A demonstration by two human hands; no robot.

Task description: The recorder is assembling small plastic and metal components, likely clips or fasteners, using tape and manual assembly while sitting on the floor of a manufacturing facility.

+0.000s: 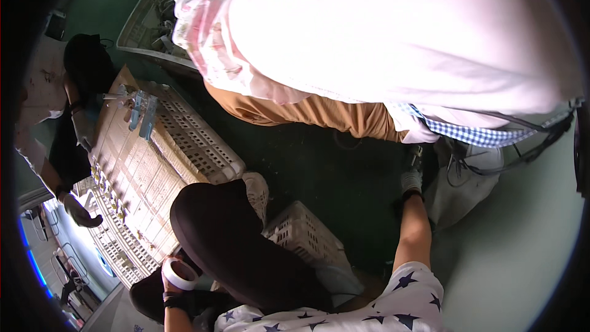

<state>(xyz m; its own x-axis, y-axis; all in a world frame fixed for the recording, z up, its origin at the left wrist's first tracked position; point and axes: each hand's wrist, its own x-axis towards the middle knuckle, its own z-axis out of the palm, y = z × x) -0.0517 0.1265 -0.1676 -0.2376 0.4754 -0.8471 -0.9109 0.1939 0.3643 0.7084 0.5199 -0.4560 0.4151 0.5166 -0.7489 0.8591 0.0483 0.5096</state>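
Note:
My left hand (pixel 167 268) is closed on a white tape roll (pixel 180 283), low at the left beside my dark-trousered knee (pixel 212 215). Stretched forward on the right, my right hand (pixel 412 179) wears a pale glove. Its fingers are closed around small shiny pieces (pixel 417 155) whose kind is too dim to tell. Next to that hand hangs a greyish bag or cloth (pixel 467 187), with dark cords near it. A cardboard-topped work surface (pixel 144 175) lies to the left, bearing blue-grey clamp-like fixtures (pixel 142 114) and a row of small metal parts (pixel 110 193).
Close in front stands a person in a white top (pixel 393 31) and brown trousers (pixel 307 114). Another person's gloved hands (pixel 83 212) are at the work surface's far left side. White perforated crates (pixel 304 230) stand on the dark green floor (pixel 344 190); a pale bin (pixel 144 31) is farther back.

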